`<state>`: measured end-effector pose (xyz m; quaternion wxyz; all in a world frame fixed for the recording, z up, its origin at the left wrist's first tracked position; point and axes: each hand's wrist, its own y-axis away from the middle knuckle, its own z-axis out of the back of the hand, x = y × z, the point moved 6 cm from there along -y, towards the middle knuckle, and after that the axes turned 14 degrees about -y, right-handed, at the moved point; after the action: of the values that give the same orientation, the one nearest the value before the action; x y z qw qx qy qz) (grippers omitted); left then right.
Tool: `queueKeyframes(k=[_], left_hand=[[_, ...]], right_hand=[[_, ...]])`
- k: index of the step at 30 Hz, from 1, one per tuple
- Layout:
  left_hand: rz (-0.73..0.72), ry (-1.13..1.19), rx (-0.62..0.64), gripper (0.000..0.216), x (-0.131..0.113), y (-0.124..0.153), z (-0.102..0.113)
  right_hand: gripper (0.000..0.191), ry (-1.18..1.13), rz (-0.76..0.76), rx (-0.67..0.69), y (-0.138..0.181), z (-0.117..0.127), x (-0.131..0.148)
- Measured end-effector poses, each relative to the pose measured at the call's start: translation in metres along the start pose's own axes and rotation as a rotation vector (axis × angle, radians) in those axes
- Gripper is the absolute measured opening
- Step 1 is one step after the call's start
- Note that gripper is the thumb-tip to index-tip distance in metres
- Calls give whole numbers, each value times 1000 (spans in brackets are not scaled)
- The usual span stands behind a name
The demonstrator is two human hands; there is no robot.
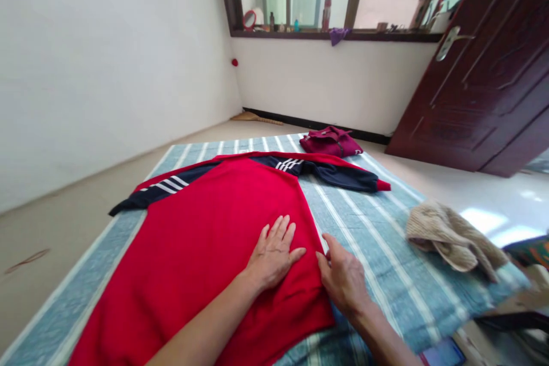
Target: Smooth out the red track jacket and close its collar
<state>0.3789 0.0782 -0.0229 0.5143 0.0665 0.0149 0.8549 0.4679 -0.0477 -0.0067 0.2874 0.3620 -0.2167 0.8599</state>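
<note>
A red jacket [206, 229] with dark navy, white-striped sleeves is spread out over a striped blue-green sheet [369, 240]. Its right sleeve [343, 174] stretches out to a red cuff, while the left sleeve [167, 187] reaches toward the sheet's left edge. My left hand [273, 251] lies flat on the red cloth with its fingers extended. At the garment's right side edge, my right hand [343, 274] has thumb and fingers curled at the cloth, pinching that edge.
A folded maroon garment [328, 142] sits at the far edge. To the right lies a crumpled beige cloth [446, 234]. A phone [444, 353] shows near the bottom right. Beyond are a broom [253, 117], a wooden door [476, 74] and a cluttered window sill [309, 34].
</note>
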Motion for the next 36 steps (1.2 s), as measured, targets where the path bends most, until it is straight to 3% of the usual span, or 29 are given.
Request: queueKeyframes(k=[3,6,11,15,23,31,36], left_hand=[[-8,-45,-14,60,0,-1,2],[-37,-87,-3,54,1,-1,0],[-50,-84,9,53,4,-4,-5],[-33,-79,-11,55,2,-6,-4],[-59,-52,-8,56,4,-6,-2],[-119,22,80,54,11,-15,6],[-65,-5,-100,42,15,-22,23]], right_hand=[[28,27,235,-99,1,4,36],[26,-74,329,-50,0,-11,56],[51,-24,157,99,-1,-44,37],[64,12,124,192,3,-49,24],[66,10,135,183,5,-44,25],[66,37,175,155,6,-45,23],[65,76,170,170,7,-45,21]])
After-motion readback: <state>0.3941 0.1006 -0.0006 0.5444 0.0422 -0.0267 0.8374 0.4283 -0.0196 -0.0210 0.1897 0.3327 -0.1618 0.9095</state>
